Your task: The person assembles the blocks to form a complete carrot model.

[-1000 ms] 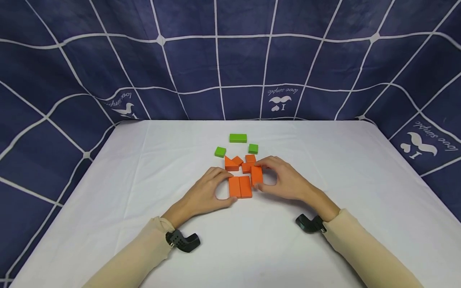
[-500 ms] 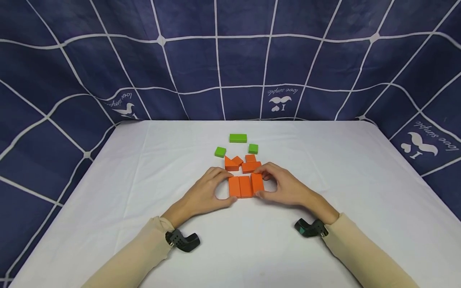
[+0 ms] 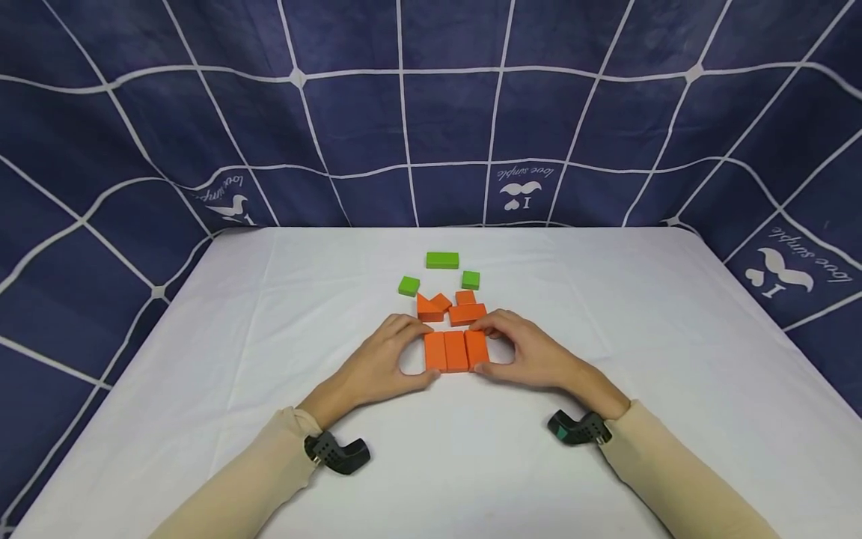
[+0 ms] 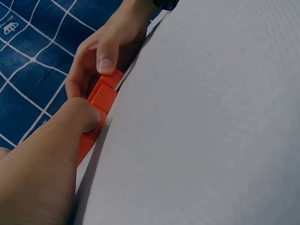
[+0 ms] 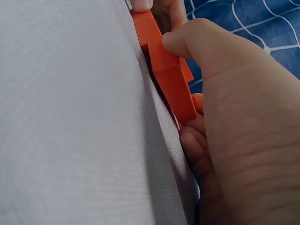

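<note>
Three orange rectangular blocks lie side by side in the head view, long sides together. My left hand (image 3: 380,358) holds the left orange block (image 3: 435,353) at its far and near ends, between fingers and thumb. The middle orange block (image 3: 456,353) stands between the two hands, untouched. With thumb and fingers my right hand (image 3: 539,353) pinches the right orange block (image 3: 477,350) in the same end-to-end way. In the right wrist view this right block (image 5: 174,89) sits tilted, close against its neighbour.
Just behind the row are orange triangular blocks (image 3: 429,311), an orange bar (image 3: 468,314) and a small orange block (image 3: 465,298). Farther back lie a green bar (image 3: 442,260) and two small green blocks, at left (image 3: 408,286) and right (image 3: 471,280). A white cloth (image 3: 606,299) covers the table.
My right hand has brought its orange block nearer to me and down beside the other two, uncovering the orange bar behind. My left hand has kept its place and hold.
</note>
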